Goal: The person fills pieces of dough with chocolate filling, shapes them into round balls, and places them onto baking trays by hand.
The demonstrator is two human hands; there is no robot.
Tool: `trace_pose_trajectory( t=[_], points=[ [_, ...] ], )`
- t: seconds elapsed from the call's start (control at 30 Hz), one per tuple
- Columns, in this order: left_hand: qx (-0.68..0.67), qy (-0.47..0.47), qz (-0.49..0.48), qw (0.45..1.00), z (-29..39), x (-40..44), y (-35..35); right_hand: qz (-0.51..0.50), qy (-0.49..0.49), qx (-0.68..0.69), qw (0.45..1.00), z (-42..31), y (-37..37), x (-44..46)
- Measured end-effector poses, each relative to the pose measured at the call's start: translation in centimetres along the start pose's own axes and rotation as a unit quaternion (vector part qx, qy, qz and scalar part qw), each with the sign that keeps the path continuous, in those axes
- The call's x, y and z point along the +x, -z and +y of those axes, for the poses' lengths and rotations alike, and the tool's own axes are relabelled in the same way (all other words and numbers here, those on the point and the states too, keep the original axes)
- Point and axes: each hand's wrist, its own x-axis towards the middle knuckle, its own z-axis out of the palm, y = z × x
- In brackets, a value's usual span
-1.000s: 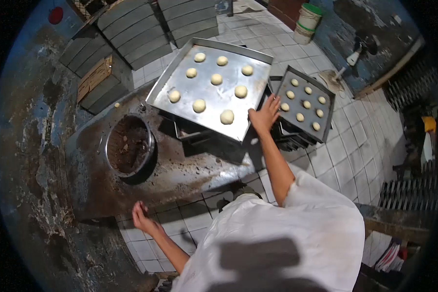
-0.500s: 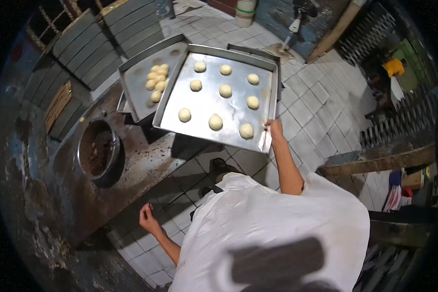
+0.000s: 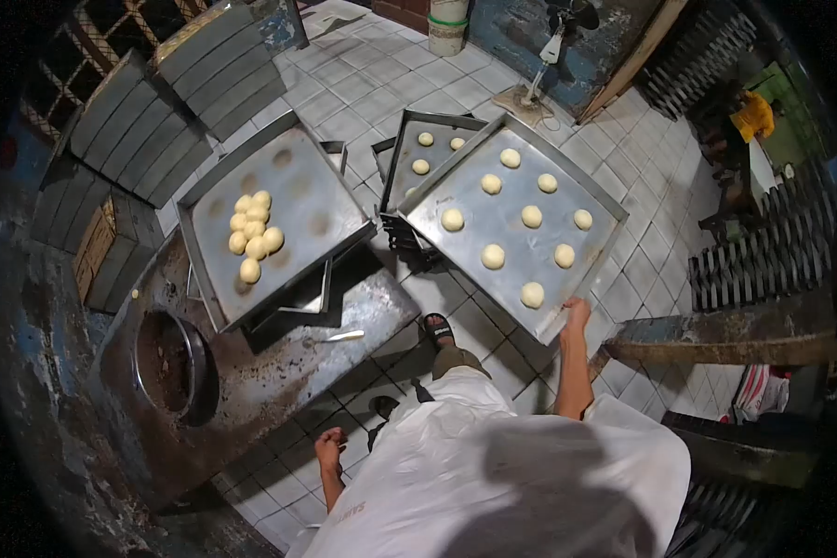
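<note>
My right hand (image 3: 575,318) is closed on the near corner of a square metal baking tray (image 3: 593,206), held out to the front right. Dough balls (image 3: 531,217) lie spaced in rows on it. My left hand (image 3: 330,448) hangs low beside the workbench, its fingers curled in and no object visible in them. Another baking tray (image 3: 329,177) rests at the bench's far end, with a cluster of dough balls (image 3: 255,229) bunched on it. Partly behind the held tray is a further tray (image 3: 402,149) with spaced dough balls.
A round dark pot (image 3: 170,363) stands on the stained workbench (image 3: 260,391), and a light-handled tool (image 3: 344,336) lies near its edge. Grey slatted boxes (image 3: 121,126) line the left. A fan (image 3: 551,51) and a bucket (image 3: 446,33) stand ahead. A person in yellow (image 3: 753,116) is far right.
The held tray has moved right and turned, away from the bench tray, exposing the tray behind and the light-handled tool. My left hand has shifted slightly right and down in view.
</note>
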Motion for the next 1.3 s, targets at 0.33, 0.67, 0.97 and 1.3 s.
trace_pose_trajectory(
  t=[0.33,0.67,0.97,1.3],
  points=[
    [-0.003,0.029,0.029,0.999,7.9,-5.6,-6.7,0.030,-0.026,0.021,0.999,6.4,-28.0,9.2],
    [-0.095,0.094,0.160,0.978,-0.5,-13.3,-5.3,0.057,0.004,-0.344,0.937,10.3,-35.4,3.5],
    [-0.138,0.058,0.166,0.975,-0.9,-7.4,-5.0,0.066,0.374,-0.323,0.867,3.3,-32.9,-3.4],
    [-0.050,-0.184,0.119,0.974,14.6,5.8,12.0,-0.522,0.684,-0.368,0.353,4.5,-51.1,-41.1]
  ],
)
